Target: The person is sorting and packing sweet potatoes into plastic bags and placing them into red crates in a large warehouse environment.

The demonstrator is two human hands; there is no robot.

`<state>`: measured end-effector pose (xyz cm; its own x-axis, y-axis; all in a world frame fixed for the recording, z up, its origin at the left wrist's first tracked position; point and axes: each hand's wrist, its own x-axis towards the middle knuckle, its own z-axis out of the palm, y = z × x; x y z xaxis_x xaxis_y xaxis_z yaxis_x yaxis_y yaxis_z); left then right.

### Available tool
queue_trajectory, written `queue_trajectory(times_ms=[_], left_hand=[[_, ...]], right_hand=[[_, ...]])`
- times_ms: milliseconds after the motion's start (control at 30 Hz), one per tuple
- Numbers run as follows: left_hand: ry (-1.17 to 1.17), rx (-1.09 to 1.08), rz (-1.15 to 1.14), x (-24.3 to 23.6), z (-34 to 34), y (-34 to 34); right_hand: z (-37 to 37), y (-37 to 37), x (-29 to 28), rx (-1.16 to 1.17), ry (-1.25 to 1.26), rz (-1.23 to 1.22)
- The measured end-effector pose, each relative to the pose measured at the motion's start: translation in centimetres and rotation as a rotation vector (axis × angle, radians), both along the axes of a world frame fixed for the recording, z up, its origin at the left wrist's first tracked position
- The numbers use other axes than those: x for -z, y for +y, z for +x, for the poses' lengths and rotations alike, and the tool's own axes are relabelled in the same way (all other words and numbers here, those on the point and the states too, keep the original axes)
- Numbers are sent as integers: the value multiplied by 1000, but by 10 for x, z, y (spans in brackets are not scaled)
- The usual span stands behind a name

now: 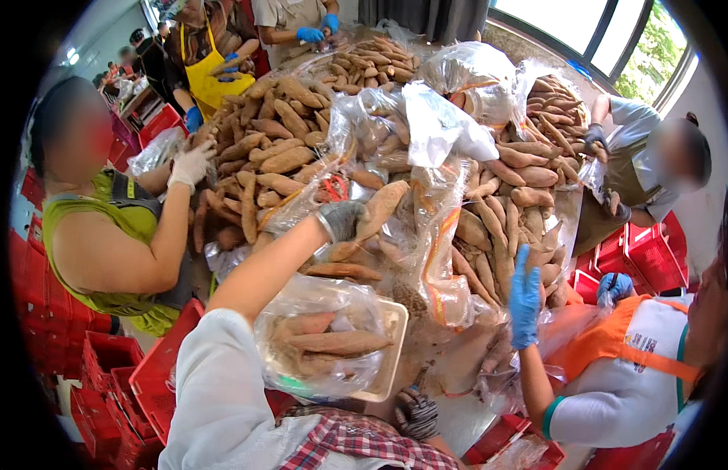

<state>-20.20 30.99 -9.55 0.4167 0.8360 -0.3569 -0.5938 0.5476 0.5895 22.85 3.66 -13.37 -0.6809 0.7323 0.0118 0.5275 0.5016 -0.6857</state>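
My left hand [342,220], in a dark grey glove, reaches forward and grips a brown sweet potato [382,210] above the heap. My right hand [416,413], in a striped grey glove, is low in the view near the tray's lower right side. Its fingers look curled, and what they hold, if anything, is hidden. Between my arms a clear plastic bag [317,290] with several sweet potatoes [342,341] inside lies on a cream tray [401,323]. Just beyond the bag, another sweet potato [344,271] lies on the table.
Large heaps of sweet potatoes [281,117] spread across the table, among clear plastic sacks [442,270] and a white bag [442,125]. Several co-workers stand around it; one at the right raises a blue-gloved hand [524,301]. Red crates [156,376] stand at lower left, more crates [653,254] at right.
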Motion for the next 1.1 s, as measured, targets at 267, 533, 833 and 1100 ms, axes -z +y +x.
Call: queue_trajectory(times_ms=[267, 533, 833, 1100], left_hand=[[-81, -213, 205, -145, 54, -209], [-420, 172, -8, -85, 147, -337], [-111, -81, 148, -112, 165, -376], [386, -115, 394, -116, 168, -389]], right_hand=[[-12, 1, -14, 172, 102, 176], [-61, 19, -134, 292, 385, -100], [-14, -19, 10, 522, -425, 16], [-3, -9, -2, 308, -595, 15]])
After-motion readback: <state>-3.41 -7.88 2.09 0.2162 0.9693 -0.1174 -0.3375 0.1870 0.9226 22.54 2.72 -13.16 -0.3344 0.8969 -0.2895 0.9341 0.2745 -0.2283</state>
